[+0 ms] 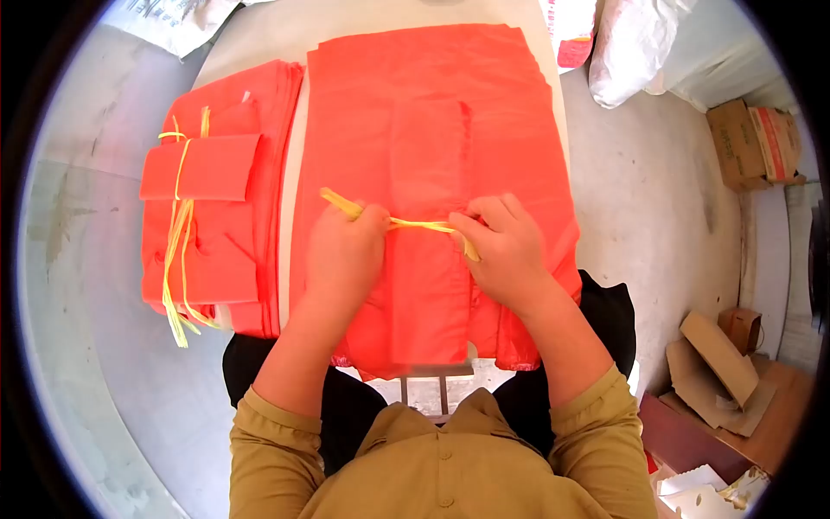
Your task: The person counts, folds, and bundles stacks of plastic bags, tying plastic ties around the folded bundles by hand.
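Note:
My left hand [347, 246] and my right hand [503, 246] are both closed on a yellow plastic string [419, 225], which runs taut between them. One loose end sticks out past my left hand to the upper left, another hangs below my right fingers. Under the string lies a narrow folded red strip [430, 303], lengthwise on a wide stack of red plastic sheets or bags [510, 112]. Whether the string passes beneath the strip I cannot tell.
To the left sits a smaller red bundle [207, 169] tied with yellow string, its ends trailing down. Both lie on a pale tabletop [363, 19]. Cardboard boxes [739, 143] stand at the right wall, and an opened carton [713, 372] rests lower right. White sacks [635, 43] are at the upper right.

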The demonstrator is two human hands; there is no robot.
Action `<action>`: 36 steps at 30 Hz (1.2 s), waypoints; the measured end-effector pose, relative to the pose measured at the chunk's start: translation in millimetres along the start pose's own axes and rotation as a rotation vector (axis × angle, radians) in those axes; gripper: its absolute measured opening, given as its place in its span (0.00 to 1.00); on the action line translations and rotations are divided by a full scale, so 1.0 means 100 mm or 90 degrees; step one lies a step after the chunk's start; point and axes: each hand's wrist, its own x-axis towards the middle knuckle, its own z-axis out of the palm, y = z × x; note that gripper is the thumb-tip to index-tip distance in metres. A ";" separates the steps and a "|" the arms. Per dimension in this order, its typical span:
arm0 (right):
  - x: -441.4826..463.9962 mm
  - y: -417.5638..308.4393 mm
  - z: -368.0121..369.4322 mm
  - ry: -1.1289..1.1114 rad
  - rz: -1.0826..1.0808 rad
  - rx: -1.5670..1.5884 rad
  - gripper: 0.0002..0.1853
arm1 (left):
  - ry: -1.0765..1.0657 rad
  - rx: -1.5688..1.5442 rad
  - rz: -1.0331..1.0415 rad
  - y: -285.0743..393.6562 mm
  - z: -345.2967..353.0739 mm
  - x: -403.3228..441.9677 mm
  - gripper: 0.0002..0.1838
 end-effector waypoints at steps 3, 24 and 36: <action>0.01 0.05 -0.06 -0.018 0.010 -0.011 0.05 | 0.034 0.024 0.013 0.01 0.05 0.01 0.09; 0.14 -0.16 -0.02 -0.103 0.340 0.555 0.08 | -0.093 0.037 -0.092 0.03 0.08 -0.08 0.10; 0.12 -0.02 -0.03 -0.215 0.349 0.467 0.07 | -0.083 -0.189 -0.100 0.18 0.04 -0.15 0.07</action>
